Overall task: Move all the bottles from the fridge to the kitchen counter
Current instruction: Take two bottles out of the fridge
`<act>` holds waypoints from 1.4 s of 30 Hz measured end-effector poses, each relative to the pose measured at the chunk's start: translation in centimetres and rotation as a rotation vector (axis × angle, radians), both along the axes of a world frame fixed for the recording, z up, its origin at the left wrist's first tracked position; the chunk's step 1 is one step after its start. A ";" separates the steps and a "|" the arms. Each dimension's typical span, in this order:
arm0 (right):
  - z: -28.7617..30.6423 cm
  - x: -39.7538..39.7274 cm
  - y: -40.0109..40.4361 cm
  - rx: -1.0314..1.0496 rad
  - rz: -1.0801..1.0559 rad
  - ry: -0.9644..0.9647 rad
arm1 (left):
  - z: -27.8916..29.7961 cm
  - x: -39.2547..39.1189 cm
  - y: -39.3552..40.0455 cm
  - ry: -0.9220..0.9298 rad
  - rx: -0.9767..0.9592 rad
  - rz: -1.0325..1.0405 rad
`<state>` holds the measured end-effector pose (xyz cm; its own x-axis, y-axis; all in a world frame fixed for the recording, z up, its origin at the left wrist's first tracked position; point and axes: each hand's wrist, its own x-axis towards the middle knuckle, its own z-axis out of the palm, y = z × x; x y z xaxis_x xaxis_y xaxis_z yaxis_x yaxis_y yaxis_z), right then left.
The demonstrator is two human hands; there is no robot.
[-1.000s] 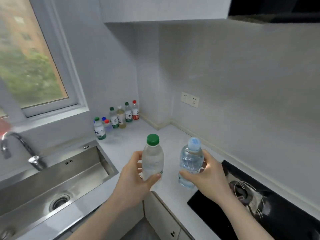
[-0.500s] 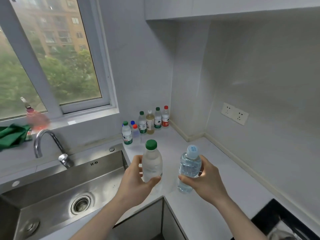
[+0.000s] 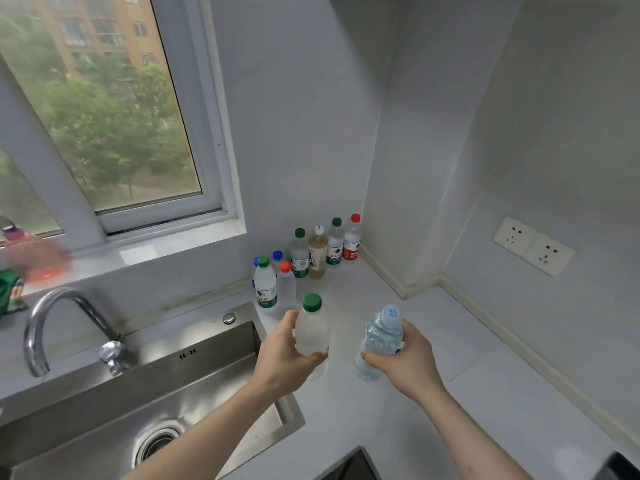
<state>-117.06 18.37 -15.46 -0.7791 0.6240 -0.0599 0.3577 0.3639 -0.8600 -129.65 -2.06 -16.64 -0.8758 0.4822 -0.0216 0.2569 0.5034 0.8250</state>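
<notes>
My left hand [image 3: 280,358] grips a clear bottle with a green cap [image 3: 311,327], held upright above the white counter [image 3: 450,341]. My right hand [image 3: 405,358] holds a ribbed clear bottle with a pale blue cap [image 3: 379,337], tilted a little to the right. Both bottles hang over the counter near the sink's right rim. Several bottles [image 3: 304,258] with green, red, blue and white caps stand grouped in the back corner against the wall.
A steel sink [image 3: 194,382] with a curved tap [image 3: 45,327] lies to the left. A window with a sill [image 3: 138,251] is above it, a pink bottle [image 3: 31,254] on the sill. A double wall socket [image 3: 533,251] is at right; a black hob corner [image 3: 616,465] at bottom right.
The view has swung left and nearer the corner. Both hands have carried their bottles forward, closer to the group of bottles; the hob has nearly left the view.
</notes>
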 end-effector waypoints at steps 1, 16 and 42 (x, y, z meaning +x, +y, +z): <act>-0.6 -0.8 0.3 0.015 -0.002 -0.017 | -0.5 -0.8 0.4 -0.006 -0.013 0.010; -9.3 -14.5 7.7 0.020 0.033 -0.248 | -6.5 -11.4 7.9 -0.103 -0.199 0.165; -13.7 -26.5 11.0 -0.068 0.005 -0.287 | -11.7 -19.9 16.5 -0.208 -0.283 0.235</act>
<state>-143.55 29.38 -29.13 -0.7275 0.6069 -0.3200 0.5882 0.3116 -0.7463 -149.59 14.42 -28.36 -0.9243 0.2201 -0.3119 -0.0487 0.7424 0.6682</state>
